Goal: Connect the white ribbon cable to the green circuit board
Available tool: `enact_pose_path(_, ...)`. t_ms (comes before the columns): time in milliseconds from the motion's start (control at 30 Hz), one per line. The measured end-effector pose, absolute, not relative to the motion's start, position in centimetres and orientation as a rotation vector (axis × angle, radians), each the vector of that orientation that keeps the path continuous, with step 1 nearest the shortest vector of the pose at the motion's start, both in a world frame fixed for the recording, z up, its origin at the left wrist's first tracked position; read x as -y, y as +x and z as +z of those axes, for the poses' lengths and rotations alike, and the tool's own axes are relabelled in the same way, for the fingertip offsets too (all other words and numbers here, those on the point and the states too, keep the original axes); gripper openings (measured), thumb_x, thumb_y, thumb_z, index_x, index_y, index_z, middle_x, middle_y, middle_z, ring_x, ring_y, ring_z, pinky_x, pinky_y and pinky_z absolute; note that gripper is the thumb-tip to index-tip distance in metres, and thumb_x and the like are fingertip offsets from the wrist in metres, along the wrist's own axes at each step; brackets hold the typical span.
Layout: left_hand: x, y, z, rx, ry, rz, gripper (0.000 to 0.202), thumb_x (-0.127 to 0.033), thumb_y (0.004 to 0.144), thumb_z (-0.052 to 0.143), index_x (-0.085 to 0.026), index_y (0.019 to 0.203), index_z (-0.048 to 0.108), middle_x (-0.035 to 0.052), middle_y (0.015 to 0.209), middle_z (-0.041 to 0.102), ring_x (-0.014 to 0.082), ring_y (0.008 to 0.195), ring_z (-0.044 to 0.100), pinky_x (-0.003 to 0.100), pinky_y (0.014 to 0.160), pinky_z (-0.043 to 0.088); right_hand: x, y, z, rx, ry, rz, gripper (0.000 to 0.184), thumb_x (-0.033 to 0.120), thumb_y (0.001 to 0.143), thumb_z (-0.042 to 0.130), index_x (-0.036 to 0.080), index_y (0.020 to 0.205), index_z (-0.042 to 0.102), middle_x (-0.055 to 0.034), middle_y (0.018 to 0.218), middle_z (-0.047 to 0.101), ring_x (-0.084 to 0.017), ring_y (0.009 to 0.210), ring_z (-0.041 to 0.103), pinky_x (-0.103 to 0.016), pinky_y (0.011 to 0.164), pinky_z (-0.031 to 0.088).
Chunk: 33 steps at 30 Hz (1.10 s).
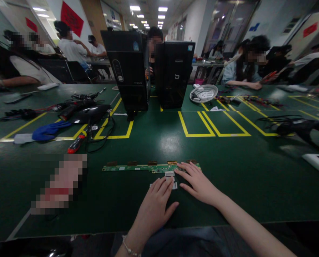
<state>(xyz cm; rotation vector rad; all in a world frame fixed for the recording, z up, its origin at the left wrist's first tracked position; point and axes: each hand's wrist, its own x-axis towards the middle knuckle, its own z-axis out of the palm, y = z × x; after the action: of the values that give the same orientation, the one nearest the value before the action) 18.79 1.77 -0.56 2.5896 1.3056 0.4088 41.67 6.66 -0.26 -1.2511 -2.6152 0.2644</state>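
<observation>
A long, narrow green circuit board (130, 167) lies on the green table in front of me, with copper-coloured tabs along its far edge. My right hand (199, 182) rests palm down over the board's right end, its fingers stretched out and touching it. Below the board's connector, my left hand (156, 200) lies with its fingers extended and thumb apart over a flat whitish ribbon cable (175, 185). Part of this cable is hidden under the left fingers, so I cannot tell how firmly they press on it.
Two black computer towers (128, 71) stand upright at the table's middle. To the left lie a red-and-black screwdriver (76, 144), a blue glove (48, 131) and dark cables. A white basket (203, 93) sits beyond, right of the towers. Several people sit around.
</observation>
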Motion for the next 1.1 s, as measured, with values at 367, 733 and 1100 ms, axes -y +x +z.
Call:
enact_pose_path(367,-1.80,18.72,-0.56,-1.324,2.569,0.434,0.056,-0.039,0.094,0.053,-0.017,0.143,0.039,0.0093,0.147,0.046,0.0286,0.133,0.041,0.049,0.108,0.037,-6.66,41.75,-0.46,2.599,-1.300,0.245,0.046,0.042,0.095,0.046,0.027,0.139,0.048,-0.0115,0.149,0.036,-0.028,0.140,0.030,-0.054,0.113,0.026)
enact_pose_path(733,-1.96,18.75,-0.32,-1.298,2.579,0.444,0.054,-0.038,0.094,0.053,-0.018,0.143,0.040,0.0088,0.146,0.047,0.0282,0.134,0.040,0.049,0.110,0.035,-6.66,41.63,-0.11,2.595,-1.305,0.264,0.045,0.040,0.096,0.045,0.028,0.139,0.048,-0.0108,0.149,0.038,-0.028,0.139,0.031,-0.055,0.113,0.028)
enact_pose_path(1100,-2.04,18.79,-0.59,-1.308,2.592,0.433,0.055,-0.039,0.095,0.051,-0.017,0.144,0.039,0.0099,0.146,0.047,0.0276,0.134,0.041,0.048,0.110,0.036,-6.68,41.62,-0.26,2.604,-1.297,0.253,0.046,0.040,0.095,0.046,0.027,0.139,0.048,-0.0115,0.148,0.038,-0.029,0.138,0.032,-0.055,0.112,0.028)
